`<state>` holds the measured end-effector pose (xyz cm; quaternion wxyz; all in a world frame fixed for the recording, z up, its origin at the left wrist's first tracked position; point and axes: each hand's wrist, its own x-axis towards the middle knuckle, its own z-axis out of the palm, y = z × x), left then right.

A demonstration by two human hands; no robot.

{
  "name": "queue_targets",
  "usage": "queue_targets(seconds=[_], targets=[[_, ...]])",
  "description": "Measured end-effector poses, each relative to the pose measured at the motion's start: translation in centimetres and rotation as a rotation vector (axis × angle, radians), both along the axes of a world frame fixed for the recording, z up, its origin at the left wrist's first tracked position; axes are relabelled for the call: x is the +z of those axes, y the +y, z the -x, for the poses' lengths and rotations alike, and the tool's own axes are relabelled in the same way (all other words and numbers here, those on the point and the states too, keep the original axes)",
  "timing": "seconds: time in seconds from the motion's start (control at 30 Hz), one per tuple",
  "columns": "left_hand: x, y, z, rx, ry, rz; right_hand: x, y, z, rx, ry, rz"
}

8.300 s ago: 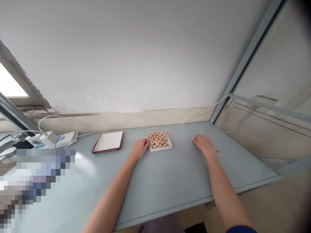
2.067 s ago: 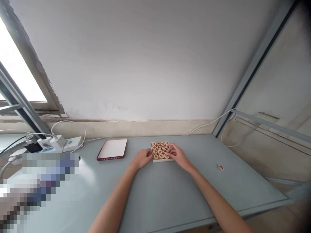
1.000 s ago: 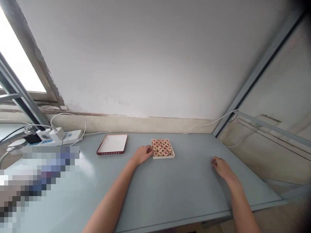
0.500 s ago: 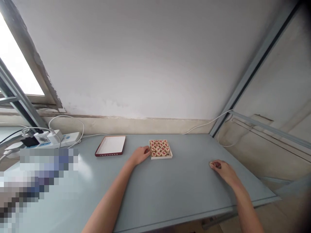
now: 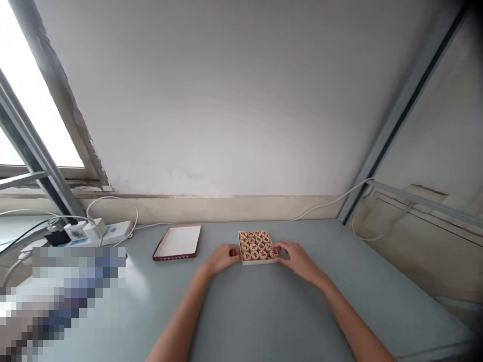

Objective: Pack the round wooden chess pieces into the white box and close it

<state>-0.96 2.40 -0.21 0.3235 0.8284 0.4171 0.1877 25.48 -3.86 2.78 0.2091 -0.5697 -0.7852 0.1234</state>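
Note:
A small square white box sits on the grey table, filled with several round wooden game pieces marked in red and black. My left hand rests against the box's left side, fingers curled on its edge. My right hand is at the box's right front corner, fingertips pinching one round piece at the box rim.
A red-rimmed box lid lies upside down to the left of the box. A white power strip with plugs and cables sits at the far left by the window. A white cable runs along the wall at the back right.
My right hand picked up the loose piece from the table's right side and carried it left to the box's right corner. My left hand stayed on the box.

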Motion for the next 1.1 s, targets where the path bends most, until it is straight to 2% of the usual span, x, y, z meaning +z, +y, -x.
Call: queue_targets(seconds=[0.13, 0.63, 1.1], targets=[[0.0, 0.0, -0.1, 0.010, -0.002, -0.014, -0.6, -0.1, 0.0, -0.015, -0.005, -0.027], [0.3, -0.1, -0.2, 0.012, 0.012, -0.023, -1.1, 0.1, -0.5, -0.029, 0.028, -0.109], [0.5, -0.3, -0.3, 0.020, 0.023, -0.035, -2.1, 0.6, -0.9, -0.027, 0.005, -0.116]])
